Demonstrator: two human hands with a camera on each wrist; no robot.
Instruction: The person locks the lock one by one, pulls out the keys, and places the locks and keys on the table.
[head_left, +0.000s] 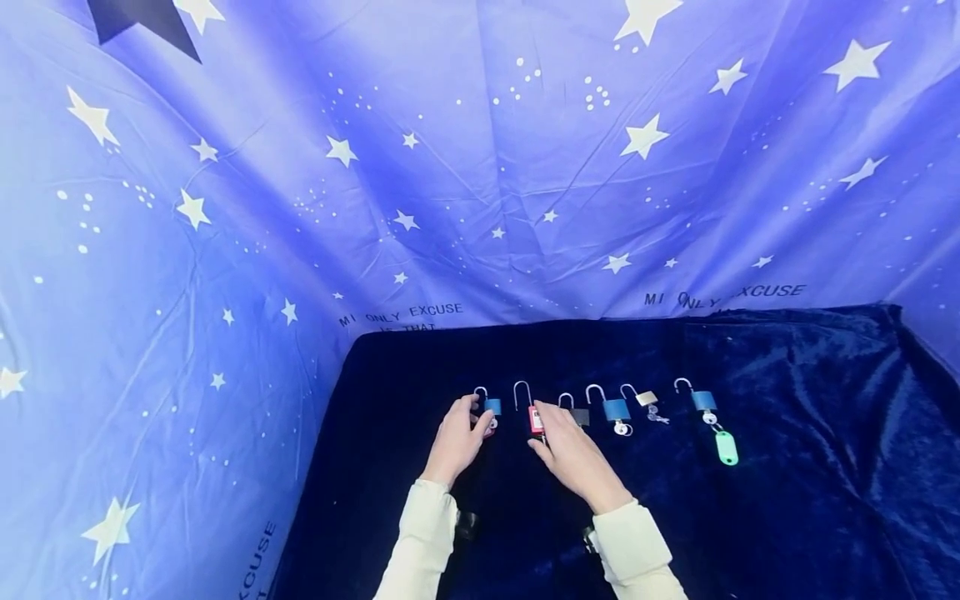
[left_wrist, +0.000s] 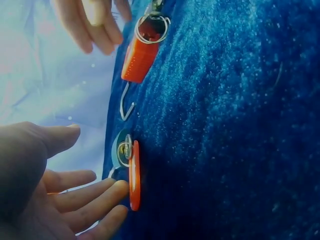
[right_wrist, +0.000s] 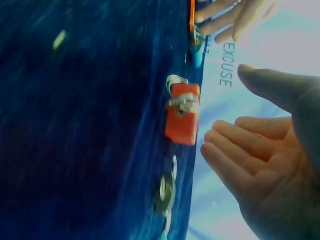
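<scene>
My left hand [head_left: 452, 442] hovers beside the leftmost blue padlock [head_left: 492, 406], thumb and fingers spread apart. Keys on a ring and a red tag [left_wrist: 135, 175] hang from that lock, as the left wrist view shows. Just above the red padlock [head_left: 536, 418] is my right hand [head_left: 579, 458], its fingers extended and loosely bent, holding nothing. In the right wrist view a gap shows between those fingers and the red padlock [right_wrist: 182, 117]. A dark padlock [head_left: 580, 416] lies partly hidden behind the right hand. The shackles of these locks stand open.
Further right in the row lie another blue padlock [head_left: 617, 409] with a key, a small brass padlock [head_left: 646, 398] with keys, and a blue padlock [head_left: 703, 402] with a green tag [head_left: 727, 447]. Dark blue velvet cloth [head_left: 795, 517] covers the table; a starry curtain [head_left: 480, 167] hangs behind.
</scene>
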